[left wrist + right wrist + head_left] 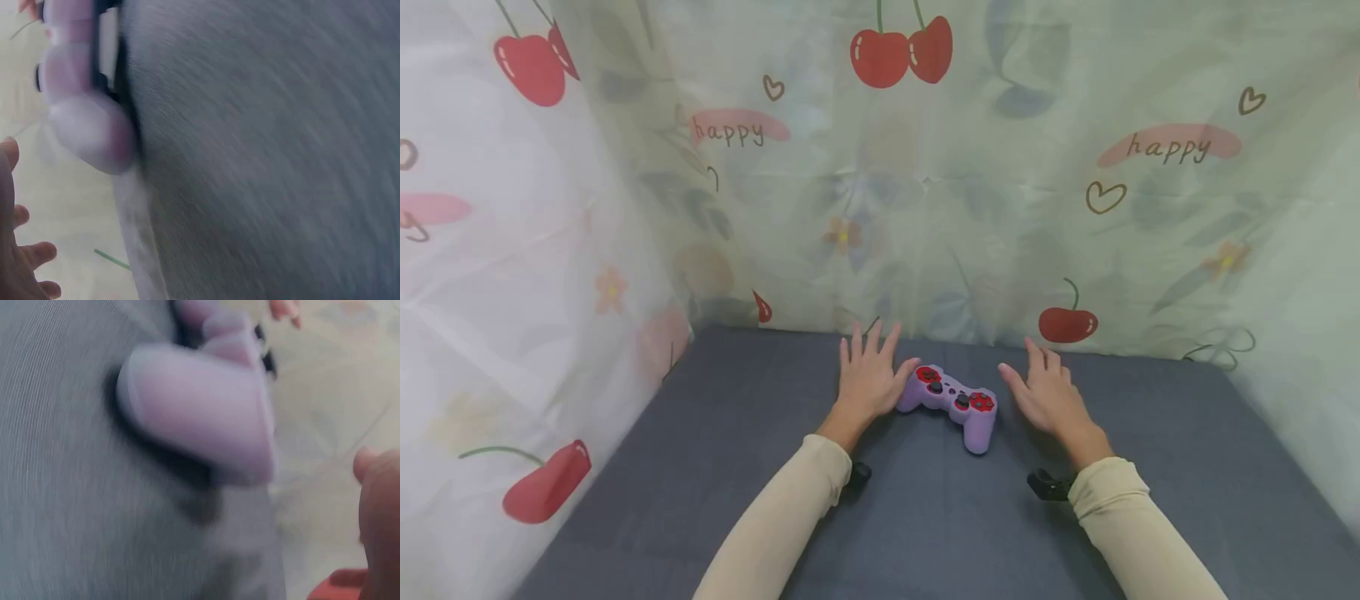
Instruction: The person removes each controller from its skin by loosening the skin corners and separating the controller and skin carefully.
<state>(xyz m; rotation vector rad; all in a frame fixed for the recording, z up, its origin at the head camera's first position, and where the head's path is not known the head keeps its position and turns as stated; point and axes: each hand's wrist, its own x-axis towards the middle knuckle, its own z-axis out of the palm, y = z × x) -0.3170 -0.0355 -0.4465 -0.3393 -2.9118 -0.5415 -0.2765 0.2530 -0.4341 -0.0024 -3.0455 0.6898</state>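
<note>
Head view: one lilac game controller is seen, fitted with two black thumbsticks and two red button areas. Two bare hands, two beige sleeves and two black wrist devices are also counted. The controller is laid on a dark grey table, near its far edge and roughly midway between its left and right edges, with its long handles pointed toward the near side. The table is backed at its far edge by a pale printed cloth, which is also hung along the left and right sides. Cherries, flowers, leaves and hearts are printed on it, and the word "happy" can be read whole twice on the back part.

Nothing is gripped by either hand. The left hand is held wide, its fingers spread and straight toward the far edge, the thumb brought near the controller's left handle; a gap between them is shown in the left wrist view. The right hand is held relaxed just beside the controller's right end, its thumb parted from the fingers, and the controller is not touched. Both wrist views are blurred.
</note>
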